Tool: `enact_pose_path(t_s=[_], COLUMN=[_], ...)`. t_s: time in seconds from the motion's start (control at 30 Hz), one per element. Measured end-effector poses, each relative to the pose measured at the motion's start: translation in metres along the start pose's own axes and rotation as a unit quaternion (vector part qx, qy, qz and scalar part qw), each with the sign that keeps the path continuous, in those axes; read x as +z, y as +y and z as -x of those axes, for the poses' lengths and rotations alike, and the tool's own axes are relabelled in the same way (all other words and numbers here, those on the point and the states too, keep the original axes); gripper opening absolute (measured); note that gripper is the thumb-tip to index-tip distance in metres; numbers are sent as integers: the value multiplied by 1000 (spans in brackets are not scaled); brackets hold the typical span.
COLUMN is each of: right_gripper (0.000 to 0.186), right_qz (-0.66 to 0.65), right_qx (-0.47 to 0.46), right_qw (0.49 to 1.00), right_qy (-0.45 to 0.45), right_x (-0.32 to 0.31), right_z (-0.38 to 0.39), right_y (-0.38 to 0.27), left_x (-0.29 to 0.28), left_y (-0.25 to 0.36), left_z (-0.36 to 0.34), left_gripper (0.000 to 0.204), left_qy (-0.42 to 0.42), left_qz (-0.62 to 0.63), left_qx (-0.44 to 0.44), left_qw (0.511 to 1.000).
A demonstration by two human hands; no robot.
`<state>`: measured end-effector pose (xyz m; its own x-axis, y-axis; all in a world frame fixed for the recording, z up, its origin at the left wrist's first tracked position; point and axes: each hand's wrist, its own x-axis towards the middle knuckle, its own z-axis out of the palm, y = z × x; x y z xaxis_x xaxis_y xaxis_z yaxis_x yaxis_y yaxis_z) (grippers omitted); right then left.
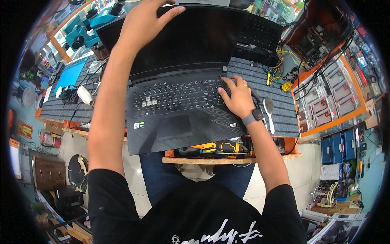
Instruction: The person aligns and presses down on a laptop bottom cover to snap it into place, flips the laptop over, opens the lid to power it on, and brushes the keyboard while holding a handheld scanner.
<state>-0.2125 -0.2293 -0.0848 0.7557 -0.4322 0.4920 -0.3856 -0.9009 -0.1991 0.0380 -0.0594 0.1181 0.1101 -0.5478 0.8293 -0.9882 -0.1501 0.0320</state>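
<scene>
A black laptop (174,91) stands opened up on the table, its base reaching past the front edge. The laptop screen (191,40) is dark. At the screen's top edge is my left hand (148,20), thumb along the front edge and the other fingers partly cut off by the picture's upper rim; it seems to grip the lid. My right hand (237,95) rests at the right end of the keyboard with fingers spread, the index fingertip by its upper right corner. A few keys at the left lack black caps or are pale.
A white-handled brush (269,112) lies right of the laptop on the ribbed grey mat (280,122). Below it, an open drawer (231,159) holds yellow-and-black tools. A teal microscope (83,32) and a heat-gun-like white tool (85,95) are left. Coloured cables (276,71) lie right.
</scene>
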Motion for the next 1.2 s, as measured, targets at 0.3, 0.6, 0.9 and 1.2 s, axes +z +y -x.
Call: enact_pose_path(t_s=[0.3,0.6,0.9,1.2], right_gripper=[44,56,50,47], right_qz=[2,-160,-296,-384], right_qx=[66,85,145,177], right_qw=[998,983,944,906], right_qy=[-21,-12,-3,-5], right_x=[22,13,-2,-6], right_z=[-16,1,50,53], right_y=[-10,18,7,14], left_x=[-21,-14,55,173], left_y=[17,-11,22,134], left_z=[202,259,220,147], left_gripper=[12,78,107,101], left_qy=[-36,-231,-385,-348], left_qz=[111,16,-106,45], left_qx=[-168,-317,-297,-144], left_qw=[979,920,867,925])
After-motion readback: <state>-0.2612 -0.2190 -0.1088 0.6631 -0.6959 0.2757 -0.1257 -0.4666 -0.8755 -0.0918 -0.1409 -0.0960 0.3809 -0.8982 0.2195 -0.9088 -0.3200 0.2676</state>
